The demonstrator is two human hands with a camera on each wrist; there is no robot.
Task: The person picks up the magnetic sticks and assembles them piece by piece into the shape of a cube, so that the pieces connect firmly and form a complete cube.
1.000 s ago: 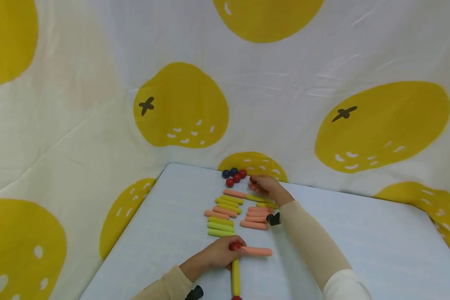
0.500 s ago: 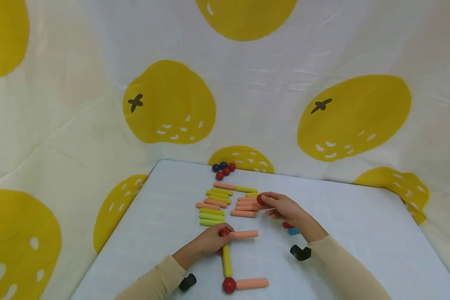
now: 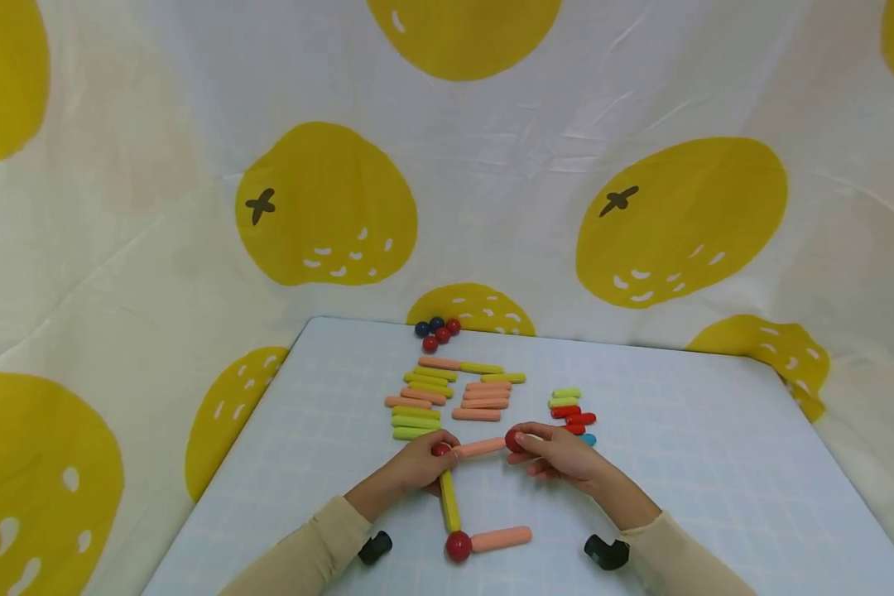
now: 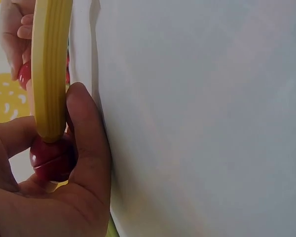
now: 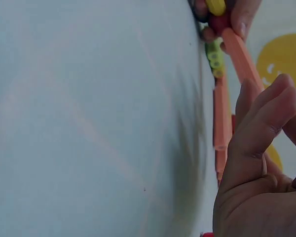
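My left hand (image 3: 415,465) grips a red ball (image 4: 54,160) that joins two sticks. From that ball a yellow stick (image 3: 450,505) runs toward me to another red ball (image 3: 459,546), which carries a salmon stick (image 3: 502,539) pointing right. A second salmon stick (image 3: 483,448) reaches from the held ball toward my right hand (image 3: 569,459). Between thumb and index finger, the right hand pinches a third red ball (image 3: 514,439) at that stick's right end. Whether the stick's tip is inside the ball's hole cannot be told. In the right wrist view, the right fingers hide this ball.
Beyond the hands lie rows of salmon sticks (image 3: 484,404), yellow sticks (image 3: 428,382) and lime sticks (image 3: 415,422). Several red and dark blue balls (image 3: 443,335) sit at the table's back edge. Short red pieces (image 3: 581,419), lime pieces (image 3: 566,393) and a blue piece lie right.
My right hand has brought the red ball from near the back edge toward me, to the end of the salmon stick. The left hand keeps hold of its ball; the head view has shifted.
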